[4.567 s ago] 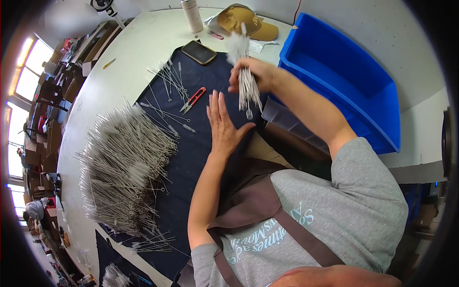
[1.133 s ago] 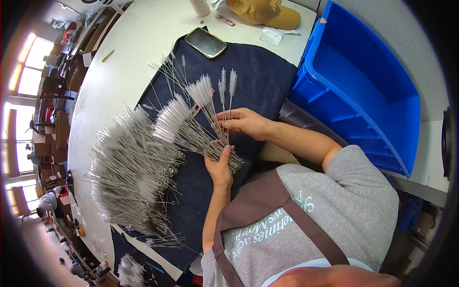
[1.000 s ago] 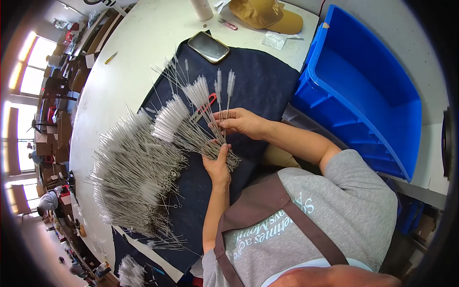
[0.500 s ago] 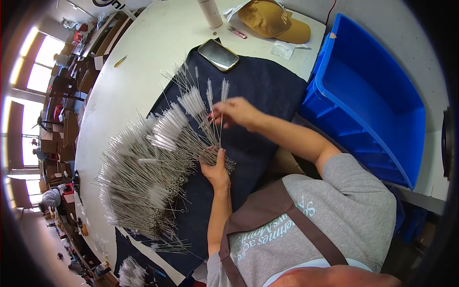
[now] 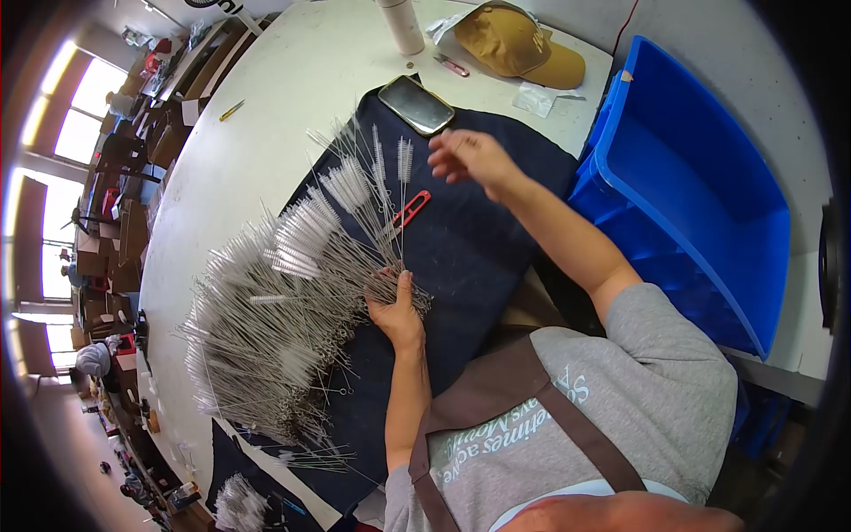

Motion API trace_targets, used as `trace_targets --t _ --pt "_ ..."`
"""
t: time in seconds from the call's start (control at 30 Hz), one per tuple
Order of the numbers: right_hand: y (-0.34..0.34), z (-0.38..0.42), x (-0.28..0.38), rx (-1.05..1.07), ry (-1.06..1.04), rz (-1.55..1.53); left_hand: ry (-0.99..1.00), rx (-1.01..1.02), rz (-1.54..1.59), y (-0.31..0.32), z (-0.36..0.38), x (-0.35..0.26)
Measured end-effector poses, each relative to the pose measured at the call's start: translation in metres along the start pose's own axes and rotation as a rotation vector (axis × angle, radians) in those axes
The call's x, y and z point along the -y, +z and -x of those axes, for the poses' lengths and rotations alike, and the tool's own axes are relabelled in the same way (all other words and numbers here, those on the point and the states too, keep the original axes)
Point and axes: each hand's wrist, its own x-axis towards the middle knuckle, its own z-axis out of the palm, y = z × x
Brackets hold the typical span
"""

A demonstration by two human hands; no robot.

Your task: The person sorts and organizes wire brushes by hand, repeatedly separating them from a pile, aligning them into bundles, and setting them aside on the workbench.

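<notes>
Many thin wire brushes with white bristles (image 5: pixel 257 328) are piled on a dark blue cloth (image 5: pixel 465 257). My left hand (image 5: pixel 396 312) is closed round the wire stems of a bunch of brushes (image 5: pixel 347 183) at the pile's right side. Above the cloth, near the phone (image 5: pixel 417 105), my right hand (image 5: pixel 472 158) is raised with its fingers loosely curled and apart, holding nothing visible. A red tool (image 5: pixel 412 209) lies on the cloth just right of the brush stems, below my right hand.
A large blue bin (image 5: pixel 691 195) stands at the right. Along the table's (image 5: pixel 292 66) far side are a white bottle (image 5: pixel 402 27), a tan cap (image 5: pixel 505 40) and small red snips (image 5: pixel 452 65). More brushes (image 5: pixel 239 504) lie at the lower left.
My right hand has moved up and right, away from the brush stems. The red tool, mostly hidden before, now shows on the cloth. My left hand keeps its hold on the bunch.
</notes>
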Motion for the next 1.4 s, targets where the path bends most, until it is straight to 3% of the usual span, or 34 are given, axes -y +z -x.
trace_targets --t 0.13,0.33,0.43,0.47,0.57,0.6,0.83,0.87,0.97,1.07,1.17,1.23,1.3,1.4 --pt "0.025 0.017 -0.017 0.005 -0.122 0.101 -0.002 -0.035 -0.03 -0.004 0.003 0.002" --pt "0.036 0.012 -0.012 0.109 -0.099 0.166 0.005 -0.051 -0.03 -0.01 0.005 0.004" --pt "0.049 0.011 -0.018 0.029 -0.231 0.248 -0.003 -0.044 -0.053 -0.016 0.006 0.006" --pt "0.05 0.015 -0.015 -0.112 -0.358 0.462 0.001 -0.046 -0.067 -0.017 0.005 0.007" --pt "0.05 0.012 0.007 -0.21 -0.969 0.973 0.025 -0.06 -0.097 -0.019 0.006 0.004" --pt "0.047 0.005 0.012 -0.127 -1.065 1.125 0.032 -0.062 -0.105 -0.019 0.007 0.003" --pt "0.05 -0.01 0.041 0.36 -1.171 1.778 0.128 -0.081 -0.301 -0.025 0.006 0.001" --pt "0.049 -0.015 0.036 0.336 -1.268 1.789 0.132 -0.083 -0.311 -0.026 0.006 0.001" --pt "0.046 -0.02 0.039 0.086 -1.237 1.662 0.138 -0.081 -0.324 -0.026 0.007 0.0" --pt "0.023 -0.04 0.042 -0.239 -1.068 1.319 0.123 -0.086 -0.308 -0.027 0.006 0.001" --pt "0.011 -0.038 0.013 0.097 -0.809 1.666 0.118 -0.086 -0.281 -0.029 0.006 0.001" --pt "0.018 -0.031 -0.03 0.4 -0.811 1.661 0.119 -0.082 -0.254 -0.028 0.005 0.001" --pt "0.026 -0.023 -0.066 0.474 -1.078 1.477 0.117 -0.083 -0.22 -0.027 0.004 0.001" --pt "0.038 -0.025 -0.086 0.47 -0.984 1.62 0.09 -0.092 -0.233 -0.028 0.004 0.001"
